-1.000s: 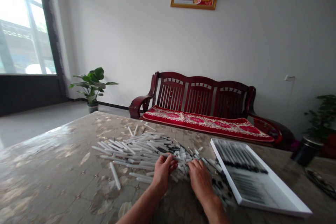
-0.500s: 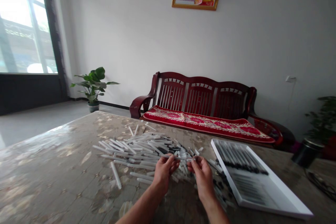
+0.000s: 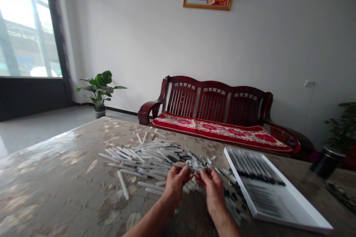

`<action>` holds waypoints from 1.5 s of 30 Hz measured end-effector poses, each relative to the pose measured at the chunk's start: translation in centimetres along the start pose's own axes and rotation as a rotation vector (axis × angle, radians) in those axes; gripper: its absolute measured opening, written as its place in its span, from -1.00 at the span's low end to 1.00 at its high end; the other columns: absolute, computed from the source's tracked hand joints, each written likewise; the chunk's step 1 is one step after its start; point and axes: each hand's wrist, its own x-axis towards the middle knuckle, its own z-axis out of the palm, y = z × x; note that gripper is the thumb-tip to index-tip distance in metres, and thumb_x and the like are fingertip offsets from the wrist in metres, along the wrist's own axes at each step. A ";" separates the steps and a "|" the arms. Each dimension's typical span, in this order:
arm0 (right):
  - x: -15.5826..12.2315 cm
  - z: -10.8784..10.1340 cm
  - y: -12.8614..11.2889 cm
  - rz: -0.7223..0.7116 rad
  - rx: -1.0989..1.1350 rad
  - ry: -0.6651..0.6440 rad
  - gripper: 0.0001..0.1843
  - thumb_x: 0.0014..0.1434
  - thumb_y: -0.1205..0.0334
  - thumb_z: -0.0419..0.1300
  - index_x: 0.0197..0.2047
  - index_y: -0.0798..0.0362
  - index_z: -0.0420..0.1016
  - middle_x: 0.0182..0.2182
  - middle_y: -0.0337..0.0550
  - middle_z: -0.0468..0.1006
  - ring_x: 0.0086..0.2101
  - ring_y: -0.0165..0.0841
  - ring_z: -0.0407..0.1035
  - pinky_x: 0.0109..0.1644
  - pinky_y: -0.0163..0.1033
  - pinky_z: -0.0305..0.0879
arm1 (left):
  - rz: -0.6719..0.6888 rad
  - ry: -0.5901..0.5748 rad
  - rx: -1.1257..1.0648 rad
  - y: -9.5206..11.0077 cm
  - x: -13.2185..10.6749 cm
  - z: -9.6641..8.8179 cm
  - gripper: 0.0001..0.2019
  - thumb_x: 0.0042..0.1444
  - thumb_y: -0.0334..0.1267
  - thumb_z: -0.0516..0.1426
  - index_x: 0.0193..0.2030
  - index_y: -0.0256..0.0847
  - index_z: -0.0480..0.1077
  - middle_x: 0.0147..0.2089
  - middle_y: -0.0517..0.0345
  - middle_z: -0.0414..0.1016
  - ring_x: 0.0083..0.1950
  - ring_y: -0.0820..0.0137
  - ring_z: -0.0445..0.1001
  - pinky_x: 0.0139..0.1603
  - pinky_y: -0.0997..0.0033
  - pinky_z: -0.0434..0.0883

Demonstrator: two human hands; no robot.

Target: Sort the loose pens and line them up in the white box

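A heap of white pen barrels and small black and white pen parts [image 3: 150, 155] is spread over the patterned table [image 3: 55, 177]. Just above its near edge my left hand [image 3: 175, 181] pinches a white pen barrel [image 3: 191, 168] that points to the right. My right hand [image 3: 213, 185] is closed round the barrel's other end, on a small piece I cannot make out. The two hands nearly touch. A single barrel [image 3: 122, 185] lies apart at the left of the heap.
A white tray [image 3: 280, 207] with a row of dark pens lies on the table to the right. A dark cylinder [image 3: 324, 161] stands at the far right. Behind the table are a wooden bench with a red cushion [image 3: 217, 129] and potted plants [image 3: 98, 89].
Both hands rose from the heap and came together, my left with a white barrel, my right with a small part brought to its end.
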 end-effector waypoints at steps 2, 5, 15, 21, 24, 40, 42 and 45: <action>-0.2 0.2 -0.2 0.045 0.057 0.055 -0.51 -0.38 0.06 0.53 -0.42 0.06 0.43 -0.54 -0.28 0.60 -0.48 -0.33 0.52 -0.41 -0.30 0.47 | 0.037 -0.039 0.023 0.0 -0.1 0.0 -0.53 -0.36 -0.13 0.48 -0.37 -0.27 0.40 -0.45 0.16 0.58 -0.45 0.44 0.55 -0.37 0.46 0.53; -0.3 0.4 -0.4 0.132 0.152 0.100 -0.54 -0.42 0.16 0.53 -0.43 0.07 0.44 -0.58 -0.28 0.59 -0.52 -0.36 0.50 -0.45 -0.33 0.45 | 0.086 -0.088 0.057 0.1 -0.3 0.2 -0.56 -0.29 -0.12 0.46 -0.34 -0.26 0.39 -0.41 0.12 0.61 -0.43 0.38 0.58 -0.36 0.42 0.53; 0.3 -0.4 -1.0 -0.170 -0.301 -0.054 -0.72 0.05 0.01 0.28 -0.23 0.01 0.52 -0.26 -0.14 0.63 -0.24 -0.24 0.51 -0.15 -0.16 0.44 | 0.106 -0.006 0.118 0.1 0.0 0.2 -0.53 -0.33 -0.06 0.45 -0.34 -0.25 0.42 -0.40 0.13 0.60 -0.38 0.35 0.59 -0.44 0.49 0.48; -0.9 0.1 -3.9 -0.682 -1.219 -0.191 -0.76 0.19 0.30 0.13 -0.20 -0.09 0.62 -0.22 -0.15 0.62 -0.10 -0.20 0.38 0.04 -0.15 0.26 | 0.062 -0.030 0.124 0.0 0.2 -0.1 -0.54 -0.38 -0.09 0.46 -0.37 -0.25 0.45 -0.45 0.21 0.57 -0.40 0.41 0.56 -0.41 0.50 0.48; -1.1 0.4 -5.2 -0.665 -1.380 -0.224 -0.77 0.16 0.34 0.17 -0.21 -0.10 0.63 -0.27 -0.16 0.63 -0.12 -0.20 0.38 -0.02 -0.21 0.26 | 0.030 -0.049 0.147 0.1 0.2 0.1 -0.53 -0.40 -0.10 0.47 -0.35 -0.25 0.44 -0.43 0.20 0.57 -0.40 0.40 0.57 -0.40 0.49 0.49; 7.5 -15.1 -10.4 -0.292 -0.878 0.158 -0.80 -0.17 0.22 0.21 -0.41 0.03 0.58 -0.40 -0.10 0.64 -0.25 -0.17 0.50 -0.08 -0.15 0.33 | 0.052 0.041 0.217 0.5 0.3 -0.5 -0.45 -0.33 -0.03 0.43 -0.18 -0.21 0.43 -0.28 0.13 0.58 -0.41 0.41 0.56 -0.45 0.48 0.47; 7.3 -18.1 -11.9 -0.287 -0.963 0.215 -0.84 -0.14 0.26 0.20 -0.42 -0.02 0.58 -0.38 -0.10 0.64 -0.22 -0.16 0.50 -0.07 -0.16 0.30 | 0.065 0.048 0.230 0.5 0.3 -0.5 -0.45 -0.32 -0.01 0.42 -0.18 -0.21 0.43 -0.29 0.13 0.58 -0.42 0.42 0.55 -0.47 0.50 0.45; 7.1 -21.6 -13.3 -0.264 -1.409 0.275 -0.78 -0.04 0.34 0.17 -0.35 -0.06 0.62 -0.37 -0.10 0.64 -0.20 -0.18 0.50 -0.15 -0.22 0.28 | 0.081 0.066 0.240 0.6 0.5 -0.6 -0.46 -0.32 0.00 0.41 -0.20 -0.21 0.42 -0.30 0.14 0.58 -0.45 0.44 0.52 -0.52 0.53 0.40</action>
